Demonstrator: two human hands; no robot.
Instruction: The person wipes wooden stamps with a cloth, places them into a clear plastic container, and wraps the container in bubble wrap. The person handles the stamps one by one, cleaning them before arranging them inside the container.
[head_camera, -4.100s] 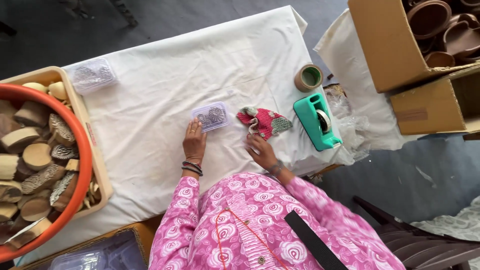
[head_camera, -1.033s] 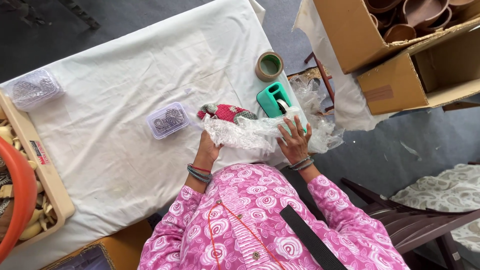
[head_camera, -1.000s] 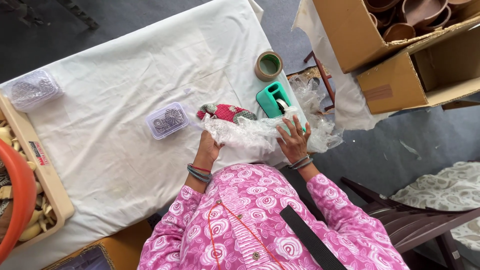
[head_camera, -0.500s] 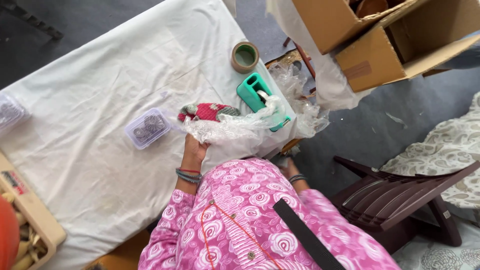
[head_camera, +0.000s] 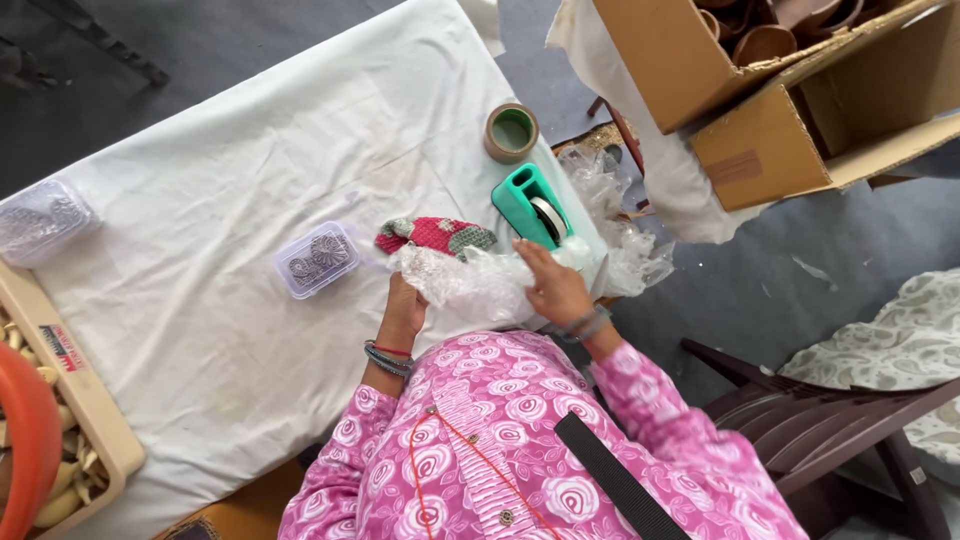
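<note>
Bubble wrap (head_camera: 470, 280) in both hands, near table edge (head_camera: 590, 225)

tape roll (head_camera: 512, 132), cardboard box (head_camera: 760, 150), patterned cloth (head_camera: 435, 236)

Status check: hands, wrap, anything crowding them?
Left hand and right hand both gripping bubble wrap. Red cloth and tape dispenser just beyond it.
</note>
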